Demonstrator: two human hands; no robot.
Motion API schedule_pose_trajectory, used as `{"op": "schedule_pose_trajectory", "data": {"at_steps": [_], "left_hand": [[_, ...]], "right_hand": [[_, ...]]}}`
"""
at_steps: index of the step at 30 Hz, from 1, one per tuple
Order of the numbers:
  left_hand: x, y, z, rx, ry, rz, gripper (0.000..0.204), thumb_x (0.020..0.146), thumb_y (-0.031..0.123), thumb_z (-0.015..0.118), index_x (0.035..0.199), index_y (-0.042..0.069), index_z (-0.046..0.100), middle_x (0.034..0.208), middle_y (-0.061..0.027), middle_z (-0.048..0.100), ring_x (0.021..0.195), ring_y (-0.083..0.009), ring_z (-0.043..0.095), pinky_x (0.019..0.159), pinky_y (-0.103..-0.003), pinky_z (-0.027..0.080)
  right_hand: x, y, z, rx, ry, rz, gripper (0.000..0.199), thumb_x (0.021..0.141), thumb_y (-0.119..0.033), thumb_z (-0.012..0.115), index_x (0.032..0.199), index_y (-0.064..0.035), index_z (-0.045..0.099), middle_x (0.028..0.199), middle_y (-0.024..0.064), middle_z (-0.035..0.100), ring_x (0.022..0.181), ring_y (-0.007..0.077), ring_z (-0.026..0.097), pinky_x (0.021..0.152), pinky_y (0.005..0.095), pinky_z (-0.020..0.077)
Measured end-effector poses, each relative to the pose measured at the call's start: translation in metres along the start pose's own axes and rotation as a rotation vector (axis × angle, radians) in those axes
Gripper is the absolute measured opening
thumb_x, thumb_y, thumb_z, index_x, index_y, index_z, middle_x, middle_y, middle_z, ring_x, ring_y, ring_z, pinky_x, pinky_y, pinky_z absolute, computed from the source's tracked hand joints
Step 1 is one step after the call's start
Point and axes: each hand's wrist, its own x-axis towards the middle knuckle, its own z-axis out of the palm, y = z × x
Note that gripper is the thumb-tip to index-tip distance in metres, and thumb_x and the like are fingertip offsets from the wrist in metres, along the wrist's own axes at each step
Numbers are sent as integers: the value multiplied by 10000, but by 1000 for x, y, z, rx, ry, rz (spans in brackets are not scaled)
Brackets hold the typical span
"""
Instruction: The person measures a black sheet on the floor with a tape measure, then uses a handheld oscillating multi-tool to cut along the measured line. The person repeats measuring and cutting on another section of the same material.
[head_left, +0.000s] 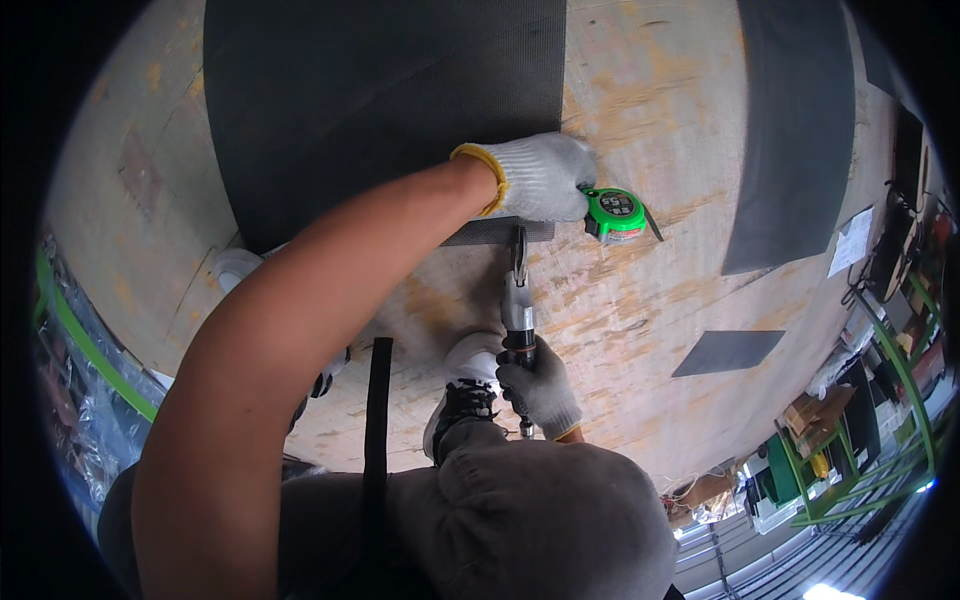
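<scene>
My gloved left hand (535, 178) lies on the lower right corner of a large dark mesh sheet (380, 100) spread on the plywood floor (640, 90). Its fingers curl against the left side of a green tape measure (615, 213) lying face up just off the mesh. My gloved right hand (540, 388) grips the handle of a slim metal power tool (517, 300). The tool points away from me, and its tip meets the near edge of the mesh just below my left hand.
A long dark strip (795, 130) lies at the upper right and a small dark cut piece (728, 351) at the right. My shoe (460, 400) and grey-trousered knee (540, 520) sit near the tool. Green racks and clutter (860, 440) line the right edge.
</scene>
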Motion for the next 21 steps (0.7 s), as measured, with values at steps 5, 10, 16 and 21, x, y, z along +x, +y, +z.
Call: {"op": "schedule_pose_trajectory", "data": {"at_steps": [5,10,16,21], "left_hand": [[0,-3,3,-35,5,-4,227,849,141,691,938,-67,702,1084,-261,661,989,-429,679,889,-474,549],[0,-1,3,-25,-15,-33,228,848,143,693,930,-70,700,1089,-262,662,992,-428,680,895,-470,552],[-1,2,0,40,-28,-13,228,854,142,690,921,-75,697,1099,-263,663,970,-426,685,884,-471,559],[-3,7,-1,-107,-37,-96,217,858,119,683,939,-82,693,1117,-256,664,953,-406,707,867,-469,576]], "right_hand": [[-1,-3,-3,-10,-12,6,322,891,-46,732,1183,-60,598,811,39,641,623,116,604,502,281,468],[-5,-8,-3,-3,-14,-3,320,888,-64,737,1176,-59,599,809,43,643,623,117,603,519,283,474],[-3,-12,-2,-37,7,-46,309,882,-82,737,1159,-56,604,786,41,637,607,121,598,513,287,469],[-4,-15,-4,-15,7,-39,281,880,-85,736,1131,-53,613,773,39,636,602,118,598,497,287,454]]}}
